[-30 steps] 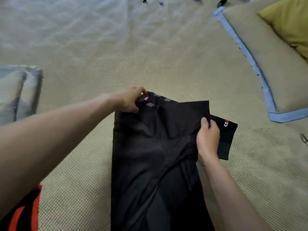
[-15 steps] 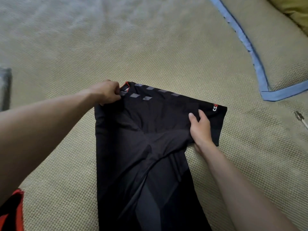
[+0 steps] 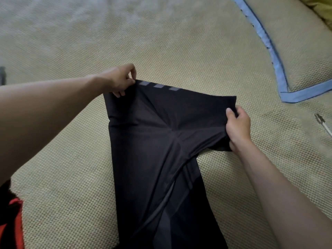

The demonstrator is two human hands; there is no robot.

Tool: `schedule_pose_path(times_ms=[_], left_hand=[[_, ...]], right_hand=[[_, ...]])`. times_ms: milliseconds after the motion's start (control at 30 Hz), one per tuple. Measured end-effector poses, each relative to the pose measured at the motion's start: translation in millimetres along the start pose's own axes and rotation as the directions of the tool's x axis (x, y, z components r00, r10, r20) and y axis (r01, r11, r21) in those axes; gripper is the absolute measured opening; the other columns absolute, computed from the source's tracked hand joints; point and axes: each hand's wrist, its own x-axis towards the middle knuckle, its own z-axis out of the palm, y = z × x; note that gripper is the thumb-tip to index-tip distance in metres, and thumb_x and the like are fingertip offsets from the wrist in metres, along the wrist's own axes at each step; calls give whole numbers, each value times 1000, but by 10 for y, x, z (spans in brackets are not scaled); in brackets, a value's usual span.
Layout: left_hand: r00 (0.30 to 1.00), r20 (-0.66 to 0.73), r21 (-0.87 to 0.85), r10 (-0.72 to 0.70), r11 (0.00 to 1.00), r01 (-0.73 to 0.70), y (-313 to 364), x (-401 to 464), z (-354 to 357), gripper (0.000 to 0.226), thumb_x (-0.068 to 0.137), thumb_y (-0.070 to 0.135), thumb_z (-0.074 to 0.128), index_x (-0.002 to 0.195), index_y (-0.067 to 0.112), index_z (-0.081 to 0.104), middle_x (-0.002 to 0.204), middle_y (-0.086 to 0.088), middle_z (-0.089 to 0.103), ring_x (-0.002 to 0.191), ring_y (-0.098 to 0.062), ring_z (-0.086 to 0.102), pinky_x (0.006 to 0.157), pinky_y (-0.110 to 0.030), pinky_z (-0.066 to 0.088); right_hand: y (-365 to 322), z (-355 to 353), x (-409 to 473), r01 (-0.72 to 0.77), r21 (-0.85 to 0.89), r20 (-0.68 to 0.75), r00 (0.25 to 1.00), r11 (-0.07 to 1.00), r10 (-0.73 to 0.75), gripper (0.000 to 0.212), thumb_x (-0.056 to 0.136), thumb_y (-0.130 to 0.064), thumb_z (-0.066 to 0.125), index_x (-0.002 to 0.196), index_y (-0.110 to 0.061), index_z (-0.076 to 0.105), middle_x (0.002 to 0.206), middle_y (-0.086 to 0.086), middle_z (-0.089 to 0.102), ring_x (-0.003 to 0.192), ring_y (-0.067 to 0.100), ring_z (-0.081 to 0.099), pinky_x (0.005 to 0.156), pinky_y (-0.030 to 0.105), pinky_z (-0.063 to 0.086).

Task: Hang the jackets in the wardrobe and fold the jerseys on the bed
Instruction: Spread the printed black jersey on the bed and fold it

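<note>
A black jersey (image 3: 152, 141) with grey stripes along its far edge lies lengthwise on the woven beige bed (image 3: 179, 47), running from the middle to the bottom of the view. My left hand (image 3: 119, 80) pinches its far left corner at the striped shoulder. My right hand (image 3: 237, 125) grips the sleeve end on the right, with the thumb on top of the cloth. The sleeve is stretched out sideways between the two hands, and folds radiate from the armpit.
A beige pillow with blue piping (image 3: 276, 56) lies at the upper right, a yellow-green cushion (image 3: 321, 8) beyond it. A red and black garment (image 3: 12, 220) shows at the bottom left edge. A small metal object (image 3: 320, 121) lies at the right.
My right hand has shifted from lying on the sleeve to gripping its end and drawing it out to the right. The left hand keeps its pinch on the shoulder corner. The view has tilted down.
</note>
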Motion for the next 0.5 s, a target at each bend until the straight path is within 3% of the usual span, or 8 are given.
schedule_pose_path(times_ms=[167,333,400,500], left_hand=[[993,-90,121,-81,988,92,-115,-23,128,27,95,14,51,119,25,46,103,-5,70,65,-30,74,66,-47,64],[972,-181,163,-147,971,177,-131,-67,136,16,96,17,53,99,13,68,77,-11,75,66,-27,74,76,-47,64],[960,-260,183,-104,971,155,-45,-67,123,17,98,19,53,104,16,69,93,-11,76,84,-30,73,84,-45,60],[928,-374,188,-1,979,77,109,-30,119,19,101,23,54,116,19,66,128,-12,61,116,-36,60,93,-48,47]], right_hand=[[256,-128,-15,-35,-186,28,999,982,41,27,106,-22,50,128,-14,63,121,-2,67,114,19,64,104,38,51],[254,-109,-48,6,-183,1,1000,983,-6,20,105,-16,47,118,-19,62,114,-3,68,107,16,65,94,29,52],[209,-91,-46,29,-153,-100,994,988,-44,22,106,-15,44,119,-17,62,114,-2,67,104,15,65,89,26,50],[176,-72,-25,23,-137,-213,976,990,-52,26,107,-14,41,125,-13,60,113,-4,64,100,13,61,81,18,46]])
